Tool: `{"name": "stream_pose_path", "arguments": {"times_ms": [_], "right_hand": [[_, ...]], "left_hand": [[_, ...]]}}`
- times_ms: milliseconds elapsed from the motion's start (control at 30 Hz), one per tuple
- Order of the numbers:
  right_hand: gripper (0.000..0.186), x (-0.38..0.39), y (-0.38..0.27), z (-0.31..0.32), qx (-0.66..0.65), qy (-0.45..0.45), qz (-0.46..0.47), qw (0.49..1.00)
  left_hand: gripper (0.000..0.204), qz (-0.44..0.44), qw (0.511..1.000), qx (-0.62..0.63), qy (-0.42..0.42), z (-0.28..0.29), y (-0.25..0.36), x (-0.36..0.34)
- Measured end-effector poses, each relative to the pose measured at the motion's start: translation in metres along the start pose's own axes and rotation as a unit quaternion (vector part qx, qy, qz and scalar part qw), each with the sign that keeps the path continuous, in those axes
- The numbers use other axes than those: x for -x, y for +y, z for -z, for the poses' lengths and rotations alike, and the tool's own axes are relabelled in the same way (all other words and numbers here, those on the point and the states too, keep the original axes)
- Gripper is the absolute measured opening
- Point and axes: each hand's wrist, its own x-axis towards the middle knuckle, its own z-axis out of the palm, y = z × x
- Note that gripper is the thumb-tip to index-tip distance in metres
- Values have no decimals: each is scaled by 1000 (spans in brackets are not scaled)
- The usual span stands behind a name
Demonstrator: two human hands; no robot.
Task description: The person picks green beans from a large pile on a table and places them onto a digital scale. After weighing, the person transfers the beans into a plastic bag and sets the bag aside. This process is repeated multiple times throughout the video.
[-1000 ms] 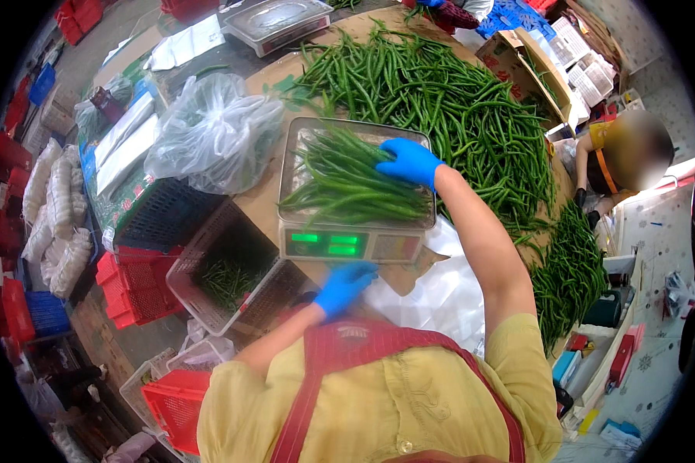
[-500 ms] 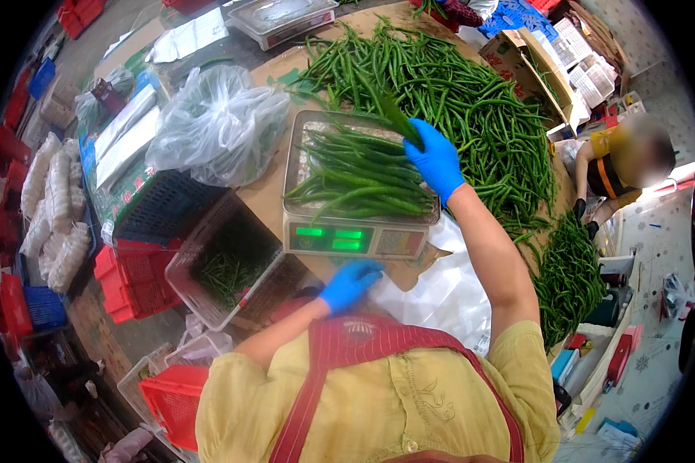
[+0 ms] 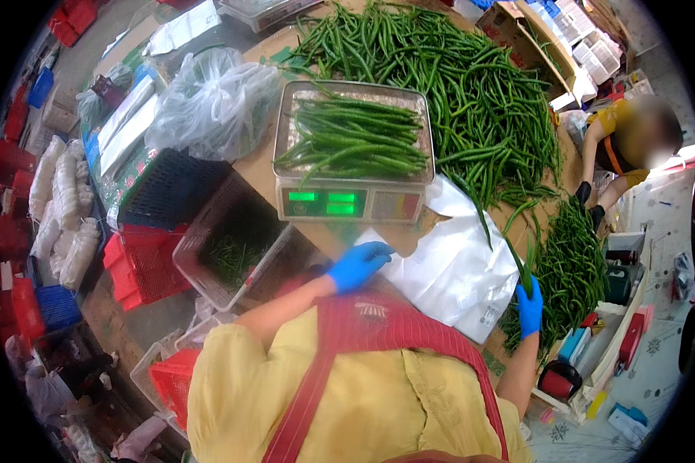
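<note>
Scale pan [image 3: 287, 123]: green peppers [image 3: 359, 135] left-to-right

Both hands [image 3: 359, 266] wear bright blue; peppers [image 3: 359, 139] are green, the apron [image 3: 305, 409] dark red with pale pinstripes, the shirt [image 3: 243, 390] yellow.

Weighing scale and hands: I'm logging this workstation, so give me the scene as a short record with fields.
Weighing scale: green display lit
On pan: long green chilli bunch
Left hand: blue-gloved, at the edge of white plastic sheet, contact unclear, nothing visibly held
Right hand: blue-gloved, holding loose green chillies
Beyond and right of scale: large chilli heap
</note>
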Motion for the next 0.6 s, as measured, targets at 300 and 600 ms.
{"name": "stream_pose_path", "arguments": {"times_ms": [300, 600], "right_hand": [[54, 92, 209, 164, 134, 23, -44, 990], [48, 54, 198, 165, 463, 13, -190, 866]], "left_hand": [[31, 53, 998, 4, -40, -55, 4, 2], [33, 53, 998, -26, -29, -67, 3, 15]]}}
